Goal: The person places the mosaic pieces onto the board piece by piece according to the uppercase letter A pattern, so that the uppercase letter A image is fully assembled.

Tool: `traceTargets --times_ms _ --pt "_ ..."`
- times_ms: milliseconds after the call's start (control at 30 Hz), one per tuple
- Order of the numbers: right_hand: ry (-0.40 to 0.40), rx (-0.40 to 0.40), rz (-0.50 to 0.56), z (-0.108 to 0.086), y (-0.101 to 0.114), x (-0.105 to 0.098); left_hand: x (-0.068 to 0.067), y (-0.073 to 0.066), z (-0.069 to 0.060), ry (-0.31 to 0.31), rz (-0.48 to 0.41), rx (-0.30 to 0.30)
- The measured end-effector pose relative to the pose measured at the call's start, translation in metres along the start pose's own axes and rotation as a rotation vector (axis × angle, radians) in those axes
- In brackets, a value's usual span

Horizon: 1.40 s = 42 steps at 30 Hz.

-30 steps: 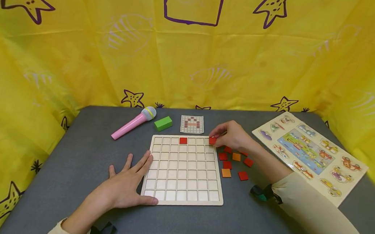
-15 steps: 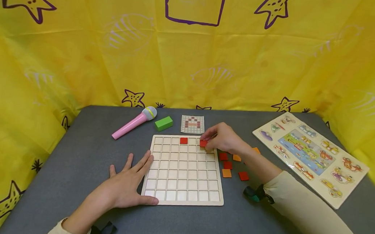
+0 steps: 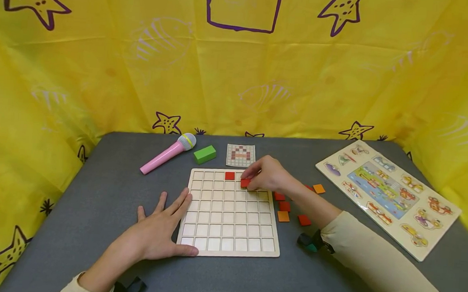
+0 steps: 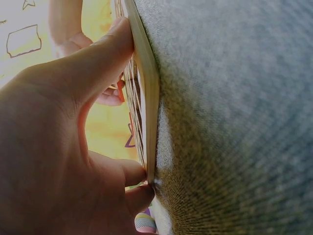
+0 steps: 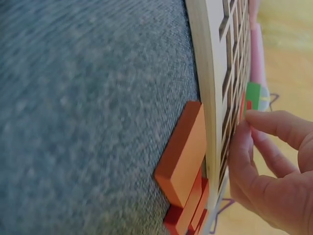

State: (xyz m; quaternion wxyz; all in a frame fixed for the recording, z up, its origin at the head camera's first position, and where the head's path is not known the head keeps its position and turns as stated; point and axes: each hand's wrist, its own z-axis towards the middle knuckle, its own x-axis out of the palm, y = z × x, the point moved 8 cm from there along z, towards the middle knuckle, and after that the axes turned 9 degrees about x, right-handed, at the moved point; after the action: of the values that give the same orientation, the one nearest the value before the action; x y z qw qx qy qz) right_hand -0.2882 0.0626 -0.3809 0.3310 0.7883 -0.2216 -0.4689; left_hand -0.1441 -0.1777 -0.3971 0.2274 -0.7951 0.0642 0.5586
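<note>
A wooden grid board [image 3: 229,218] lies flat on the grey table. Along its left side my left hand [image 3: 156,235] rests with spread fingers, the thumb at the front corner; the left wrist view shows thumb and fingers touching the board's edge [image 4: 150,98]. My right hand [image 3: 268,173] pinches a red square tile [image 3: 245,183] between thumb and fingers over the board's upper rows. Whether that tile touches the grid cannot be made out. Another red tile [image 3: 229,176] sits in a top-row cell, a little to the left.
Loose red tiles [image 3: 304,220] and orange tiles [image 3: 283,216] lie right of the board, some under the right forearm. Behind the board are a patterned card [image 3: 240,155], a green block [image 3: 205,154] and a pink microphone [image 3: 164,157]. A picture puzzle [image 3: 346,172] lies far right.
My right hand has carried the red tile leftward from the board's top right corner towards the tile in the top row. The left hand has stayed in place.
</note>
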Motion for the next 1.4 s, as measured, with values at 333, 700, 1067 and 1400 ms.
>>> traceTargets --times_ms 333,700,1067,1400 --pt "0.012 0.000 -0.007 0.004 0.008 0.007 0.001 0.001 0.002 0.026 -0.007 -0.017" --pt "-0.009 -0.035 -0.086 0.007 0.012 0.012 0.002 0.004 0.003 0.020 -0.003 -0.027" --pt "-0.020 -0.036 -0.119 0.008 0.013 0.011 0.001 0.004 0.004 0.015 0.006 -0.020" --pt "-0.009 -0.039 -0.102 0.009 0.012 0.012 0.003 0.005 0.004 0.017 0.003 -0.020"
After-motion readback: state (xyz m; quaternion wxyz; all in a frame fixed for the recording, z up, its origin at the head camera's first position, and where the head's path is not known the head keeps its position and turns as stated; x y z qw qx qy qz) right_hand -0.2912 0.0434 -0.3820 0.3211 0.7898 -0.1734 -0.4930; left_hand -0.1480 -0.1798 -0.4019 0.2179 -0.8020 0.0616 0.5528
